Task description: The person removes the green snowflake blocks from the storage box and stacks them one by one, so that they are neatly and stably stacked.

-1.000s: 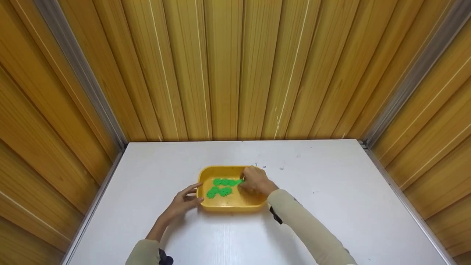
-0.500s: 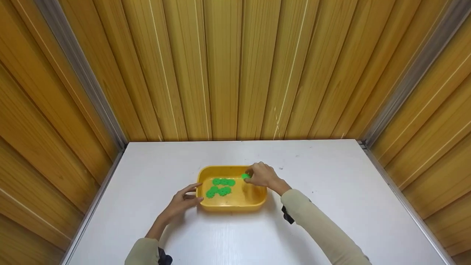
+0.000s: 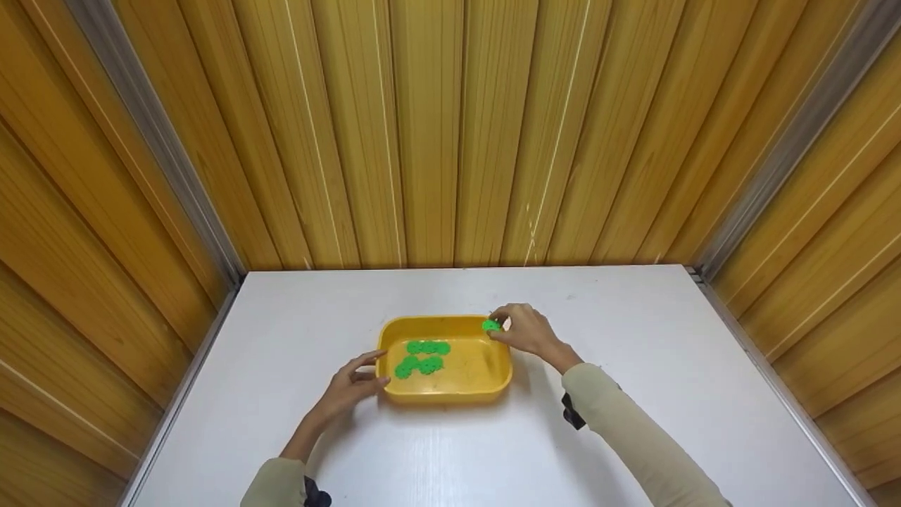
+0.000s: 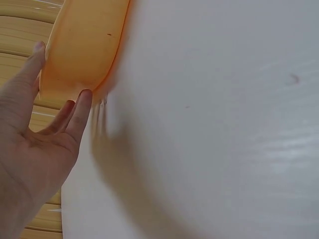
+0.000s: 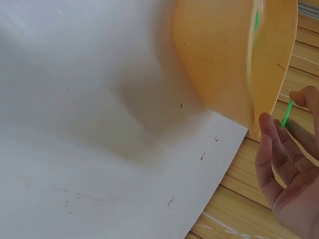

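A yellow plastic tray [image 3: 457,384] sits on the white table. Several thin green toothed discs lie in its left half: a row of discs [image 3: 428,348] at the back and a cluster of discs [image 3: 419,366] in front. My right hand [image 3: 526,331] pinches one green disc [image 3: 491,325] over the tray's back right corner; in the right wrist view this disc [image 5: 287,113] shows edge-on between thumb and finger. My left hand [image 3: 348,387] has its fingers spread along the tray's left end; the left wrist view shows extended fingertips [image 4: 85,94] at the tray wall [image 4: 87,45].
Around the tray spreads the white table [image 3: 633,394], with small dark marks [image 5: 203,156] near its far edge. Wood-patterned panels [image 3: 429,141] rise behind the table and on both sides, joined by grey metal corner posts [image 3: 165,141].
My right hand has lifted a green disc from the tray floor and carried it right and back to the corner rim. The left hand and the tray stay in place.
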Tool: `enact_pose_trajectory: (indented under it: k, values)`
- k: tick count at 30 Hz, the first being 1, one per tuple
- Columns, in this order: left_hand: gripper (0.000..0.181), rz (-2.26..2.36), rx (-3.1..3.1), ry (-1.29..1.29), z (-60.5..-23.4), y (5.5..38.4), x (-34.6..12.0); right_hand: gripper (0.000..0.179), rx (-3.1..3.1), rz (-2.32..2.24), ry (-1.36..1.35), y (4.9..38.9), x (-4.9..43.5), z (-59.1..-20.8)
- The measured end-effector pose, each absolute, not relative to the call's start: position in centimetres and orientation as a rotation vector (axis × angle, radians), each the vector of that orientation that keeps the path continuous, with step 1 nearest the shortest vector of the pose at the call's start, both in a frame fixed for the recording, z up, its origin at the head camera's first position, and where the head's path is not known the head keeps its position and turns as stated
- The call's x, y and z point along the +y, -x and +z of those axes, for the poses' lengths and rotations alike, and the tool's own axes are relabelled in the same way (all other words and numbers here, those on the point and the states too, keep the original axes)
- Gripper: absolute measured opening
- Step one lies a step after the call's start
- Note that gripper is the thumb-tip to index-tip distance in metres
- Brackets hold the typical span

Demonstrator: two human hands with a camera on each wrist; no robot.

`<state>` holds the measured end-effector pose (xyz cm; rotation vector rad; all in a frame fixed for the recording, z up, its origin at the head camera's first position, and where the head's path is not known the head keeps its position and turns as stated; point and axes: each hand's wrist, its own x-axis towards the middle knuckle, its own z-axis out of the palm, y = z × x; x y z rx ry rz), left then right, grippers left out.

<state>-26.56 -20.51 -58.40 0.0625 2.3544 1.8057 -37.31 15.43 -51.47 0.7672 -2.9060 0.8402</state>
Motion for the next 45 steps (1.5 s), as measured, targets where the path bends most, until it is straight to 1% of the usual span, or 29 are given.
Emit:
enact_pose_trajectory:
  k: [10,15,21,30,37,45]
  values:
    - [0.060,1.799,2.362,-0.085,-58.5,26.6,-20.5,0.024,-2.919,0.856,-0.637,37.5,18.9,-51.7]
    - [0.059,1.813,2.360,-0.104,-58.5,26.7,-20.6,0.026,-2.930,0.846,-0.600,37.6,20.4,-52.3]
    - [0.062,1.829,2.343,-0.137,-58.6,26.8,-20.6,0.029,-2.974,0.829,-0.520,37.7,21.7,-53.4]
    - [0.064,1.813,2.343,-0.159,-58.7,26.7,-20.9,0.026,-3.055,0.839,-0.458,37.5,22.4,-55.4]
    - [0.065,1.809,2.339,-0.146,-58.6,26.6,-21.0,0.027,-3.131,0.849,-0.375,37.1,22.3,-56.8]
    - [0.060,1.813,2.336,-0.132,-58.8,27.1,-20.8,0.027,-3.149,0.873,-0.288,36.9,22.7,-57.7]
